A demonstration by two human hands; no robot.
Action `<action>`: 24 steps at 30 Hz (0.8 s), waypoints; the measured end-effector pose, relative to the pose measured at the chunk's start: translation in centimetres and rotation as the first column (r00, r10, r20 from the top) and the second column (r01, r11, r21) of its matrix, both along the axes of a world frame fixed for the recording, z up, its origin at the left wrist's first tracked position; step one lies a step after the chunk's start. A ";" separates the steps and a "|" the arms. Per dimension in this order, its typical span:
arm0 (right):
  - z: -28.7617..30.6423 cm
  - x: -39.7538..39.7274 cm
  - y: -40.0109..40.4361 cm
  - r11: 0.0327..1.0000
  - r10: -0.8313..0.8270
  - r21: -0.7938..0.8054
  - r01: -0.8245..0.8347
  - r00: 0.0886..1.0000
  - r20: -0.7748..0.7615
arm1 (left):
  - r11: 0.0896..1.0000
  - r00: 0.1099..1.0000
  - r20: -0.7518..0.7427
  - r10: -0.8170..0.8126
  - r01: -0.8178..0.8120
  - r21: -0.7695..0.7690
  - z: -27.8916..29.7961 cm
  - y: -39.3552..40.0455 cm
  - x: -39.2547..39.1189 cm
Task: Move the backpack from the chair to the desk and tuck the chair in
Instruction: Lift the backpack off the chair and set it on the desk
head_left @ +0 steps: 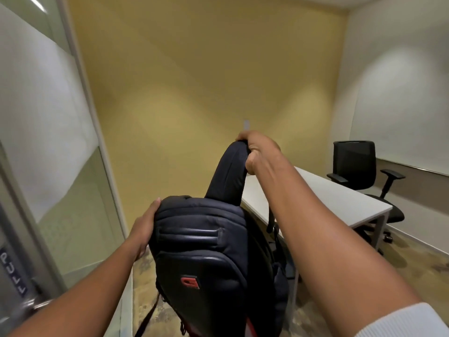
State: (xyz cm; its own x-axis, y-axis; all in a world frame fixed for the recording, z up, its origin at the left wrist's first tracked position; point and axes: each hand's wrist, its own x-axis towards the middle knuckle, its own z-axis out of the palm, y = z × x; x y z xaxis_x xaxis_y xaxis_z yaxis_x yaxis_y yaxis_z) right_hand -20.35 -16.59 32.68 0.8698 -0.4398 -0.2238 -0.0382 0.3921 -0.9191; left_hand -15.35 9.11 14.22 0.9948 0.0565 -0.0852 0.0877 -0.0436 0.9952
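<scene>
Right hand (257,152) closed around the top of a shoulder strap (228,173), bearing the black backpack (206,259) in the air at 6 o'clock, clear of any surface. Left hand (144,229) open, palm flat against the pack's left flank. White desk (340,200) at 3 o'clock, just beyond the pack. Black chair (359,166) behind the desk's far side. Glass door (36,142) at 9 o'clock.

I record a white desk (340,200) at three o'clock, its visible top bare. A black office chair (359,171) stands on the mottled carpet (401,271) beyond its far edge.
</scene>
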 end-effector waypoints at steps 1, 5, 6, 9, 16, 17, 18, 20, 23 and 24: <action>0.6 0.2 0.0 1.000 0.003 -0.003 -0.003 1.000 0.003 | 1.000 0.999 0.039 0.011 -0.011 -0.004 -0.2 0.3 -0.5; 2.1 0.5 0.5 1.000 0.027 -0.013 -0.027 0.999 0.029 | 0.983 0.972 0.145 0.185 -0.184 -0.021 -0.5 -0.2 -1.3; 2.4 0.5 0.7 0.999 0.029 -0.023 -0.028 0.999 0.042 | 0.968 0.957 0.151 0.249 -0.244 -0.054 -0.2 -0.5 -1.3; 3.1 0.4 0.5 0.998 0.032 -0.050 -0.027 0.995 0.090 | 0.905 0.905 0.125 0.406 -0.379 -0.195 1.0 -1.7 -1.1; 2.8 0.7 -0.4 0.896 -0.001 -0.420 0.144 0.947 0.322 | 0.781 0.817 0.068 0.573 -0.518 -0.349 8.4 -4.4 1.3; 2.3 0.7 -0.5 0.844 0.030 -0.511 0.163 0.937 0.349 | 0.765 0.806 0.058 0.589 -0.534 -0.359 9.8 -4.6 1.5; 1.8 0.8 -0.7 0.798 0.065 -0.576 0.175 0.926 0.372 | 0.754 0.799 0.052 0.600 -0.542 -0.371 11.0 -4.8 1.6; 0.7 1.1 -1.1 0.726 0.128 -0.662 0.188 0.908 0.398 | 0.743 0.794 0.061 0.604 -0.533 -0.405 13.4 -5.1 1.8; -0.8 1.6 -1.8 0.684 0.109 -0.696 0.219 0.913 0.394 | 0.730 0.793 0.086 0.603 -0.504 -0.461 16.3 -5.2 1.8; -1.2 1.7 -1.9 0.700 0.074 -0.676 0.230 0.919 0.388 | 0.725 0.790 0.092 0.607 -0.503 -0.470 17.1 -5.1 1.9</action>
